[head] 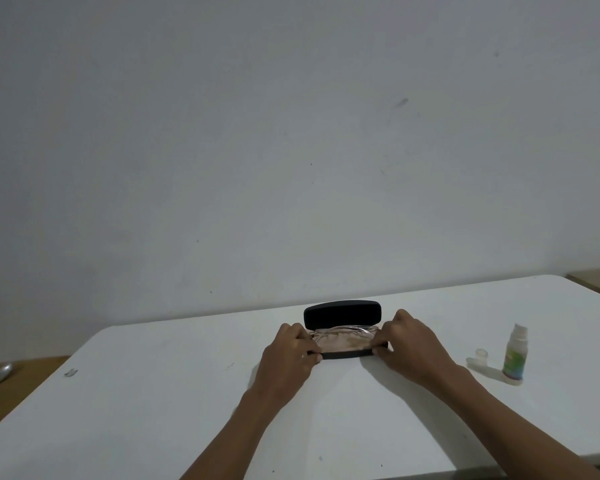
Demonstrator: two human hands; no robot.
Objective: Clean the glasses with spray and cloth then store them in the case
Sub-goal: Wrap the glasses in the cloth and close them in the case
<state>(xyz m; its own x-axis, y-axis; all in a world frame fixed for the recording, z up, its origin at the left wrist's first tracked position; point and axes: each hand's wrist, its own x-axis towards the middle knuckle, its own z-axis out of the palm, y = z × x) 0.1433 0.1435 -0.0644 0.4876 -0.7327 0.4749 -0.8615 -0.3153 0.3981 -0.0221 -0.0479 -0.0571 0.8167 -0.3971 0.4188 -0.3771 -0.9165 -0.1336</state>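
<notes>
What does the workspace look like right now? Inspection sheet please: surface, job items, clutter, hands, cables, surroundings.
Surface: white tabletop, a few small dark specks.
Job's things: black hard-shell glasses case open, lid upright; thin-framed glasses and beige cloth inside its lower half. White spray bottle with green label upright to the right, its clear cap off beside it.
Clutter: small grey object near the table's left edge; cannot tell what it is.
Grippers: left hand and right hand each grip one end of the case's lower half.
Cables: nothing seen.
Surroundings: bare scuffed white wall; wooden floor lower left with a silvery object.
</notes>
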